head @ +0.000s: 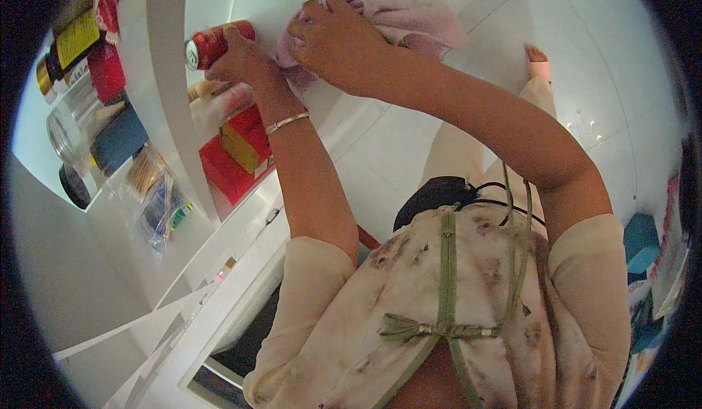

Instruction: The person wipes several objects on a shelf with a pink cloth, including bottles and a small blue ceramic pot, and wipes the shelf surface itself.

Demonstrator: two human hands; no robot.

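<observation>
A red drink can (207, 47) lies tilted in my left hand (249, 58), its silver top facing left. The fingers wrap around its body at the edge of a white shelf unit. Close by on the right, my right hand (343, 44) grips a bunched pink cloth (422, 22), whose loose end trails to the right. Just below my left hand, a red box (225, 176) with a gold-coloured piece on it sits in the shelf. A pale, blurred item (225, 104) lies between that box and the can.
The shelf's upright white panel (170, 69) stands at left. Beyond it are a bottle with a yellow label (79, 36), a clear jar (66, 126) and a plastic bag of thin sticks (151, 173). My bare foot (537, 55) is on the pale tiled floor (587, 96).
</observation>
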